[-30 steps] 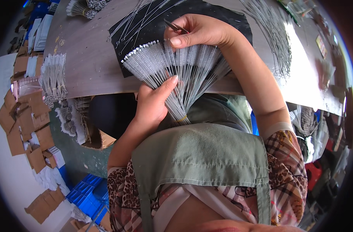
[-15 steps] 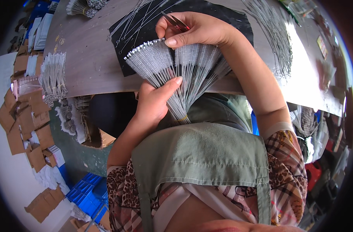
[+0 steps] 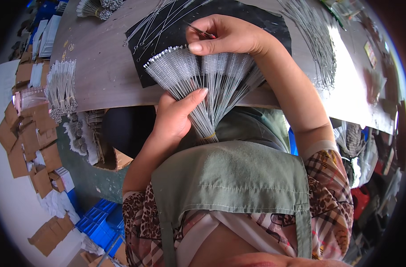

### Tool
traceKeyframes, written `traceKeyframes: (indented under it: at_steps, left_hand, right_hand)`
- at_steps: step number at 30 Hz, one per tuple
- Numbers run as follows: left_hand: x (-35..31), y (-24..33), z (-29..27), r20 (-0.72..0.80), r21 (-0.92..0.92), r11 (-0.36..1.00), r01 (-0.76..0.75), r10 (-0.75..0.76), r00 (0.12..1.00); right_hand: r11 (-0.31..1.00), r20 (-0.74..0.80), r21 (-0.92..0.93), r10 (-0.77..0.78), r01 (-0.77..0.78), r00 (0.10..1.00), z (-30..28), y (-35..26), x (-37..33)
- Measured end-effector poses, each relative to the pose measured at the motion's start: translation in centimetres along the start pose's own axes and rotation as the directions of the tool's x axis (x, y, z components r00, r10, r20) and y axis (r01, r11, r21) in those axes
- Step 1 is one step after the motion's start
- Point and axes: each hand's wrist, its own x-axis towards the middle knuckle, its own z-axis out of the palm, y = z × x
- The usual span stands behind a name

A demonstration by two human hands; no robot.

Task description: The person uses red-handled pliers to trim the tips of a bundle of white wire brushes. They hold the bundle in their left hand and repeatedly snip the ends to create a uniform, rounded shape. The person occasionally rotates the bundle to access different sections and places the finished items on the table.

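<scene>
My left hand (image 3: 178, 113) is closed round a fanned bundle of thin wire brushes (image 3: 174, 71), its thumb lying across the wire stems. White bristly ends spread away from me, and a yellowish band (image 3: 209, 139) gathers the stems close to my apron. Over the brush tips, my right hand (image 3: 225, 35) has its thumb and forefinger at the upper edge of the fan. Tucked in that same hand is a pair of snips (image 3: 198, 30) with dark pointed blades and a bit of red; its handles are hidden in the palm.
Under the brushes a black mat (image 3: 143, 73) covers part of the grey table (image 3: 100, 84). Loose looped wires (image 3: 156, 29) lie on the mat. Brush bundles (image 3: 61, 86) stand at left, with more wire stems (image 3: 312, 44) at right. Flattened cardboard (image 3: 29, 138) and blue crates (image 3: 98, 222) are lower left.
My right hand has shifted slightly, and the snips in it have tilted, their blades now closer together. My left hand and the bundle have barely moved.
</scene>
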Motion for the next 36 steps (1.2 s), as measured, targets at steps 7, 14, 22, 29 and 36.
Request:
traceKeyframes:
  at_steps: [7, 14, 22, 29, 36]
  left_hand:
    - [-0.2, -0.1, -0.3, -0.034, 0.013, 1.0, -0.004, 0.004, 0.999]
    - [0.2, -0.2, 0.0, -0.027, 0.065, 0.998, 0.006, -0.005, 1.0]
    - [0.3, -0.2, 0.0, -0.009, 0.044, 0.998, 0.049, -0.048, 0.999]
    - [0.2, 0.5, -0.5, 0.091, -0.071, 0.997, 0.043, -0.036, 0.995]
    - [-0.1, 0.1, -0.4, 0.023, -0.024, 0.999, 0.027, -0.026, 0.999]
  right_hand:
    - [0.988, -0.154, -0.152, 0.0, -0.024, 0.988, 0.7, -0.1, -0.2]
    - [0.865, -0.536, -0.424, -0.002, -0.268, 0.844, 1.5, -4.4, 0.4]
    - [0.99, -0.143, -0.005, 0.141, -0.143, 0.98, 0.7, -1.1, 1.0]
    - [0.98, -0.126, 0.199, 0.056, -0.03, 0.99, 1.0, -0.6, 0.7]
    - [0.973, -0.034, 0.23, 0.012, -0.004, 0.999, 0.8, -0.6, 0.6]
